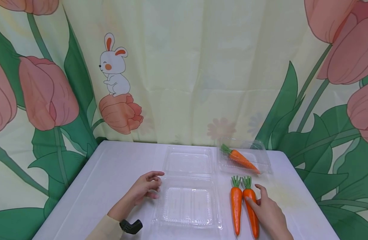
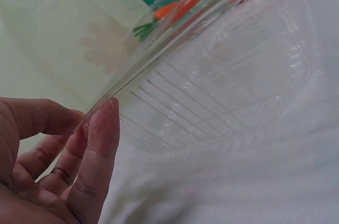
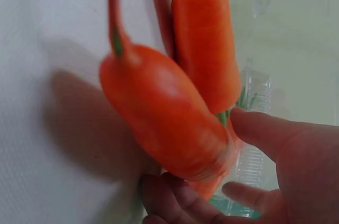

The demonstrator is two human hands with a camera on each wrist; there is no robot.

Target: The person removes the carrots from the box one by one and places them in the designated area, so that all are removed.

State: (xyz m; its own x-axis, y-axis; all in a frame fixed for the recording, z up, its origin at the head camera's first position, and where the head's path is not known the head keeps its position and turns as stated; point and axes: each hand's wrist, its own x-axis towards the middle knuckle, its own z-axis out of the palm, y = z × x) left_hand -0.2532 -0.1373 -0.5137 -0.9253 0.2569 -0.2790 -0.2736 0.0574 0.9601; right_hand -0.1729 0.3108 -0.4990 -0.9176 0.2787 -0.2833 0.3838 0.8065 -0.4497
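In the head view an open clear plastic clamshell box [image 1: 188,178] lies with its lid part folded back behind it. My left hand [image 1: 148,186] is at its left side; the left wrist view shows thumb and fingers [image 2: 100,139] pinching the box's thin rim. Two orange carrots with short green stems lie side by side right of the box, the left carrot [image 1: 236,210] untouched. At the right carrot [image 1: 251,213] my right hand [image 1: 270,211] holds the upper part, thumb on one side and fingers [image 3: 183,197] on the other in the right wrist view.
Behind the carrots, at the back right, another clear box [image 1: 264,158] contains a carrot [image 1: 242,159] with a green top. All of it stands on a white-covered table [image 1: 112,170]. A curtain [image 1: 178,83] printed with tulips and a rabbit hangs right behind the table.
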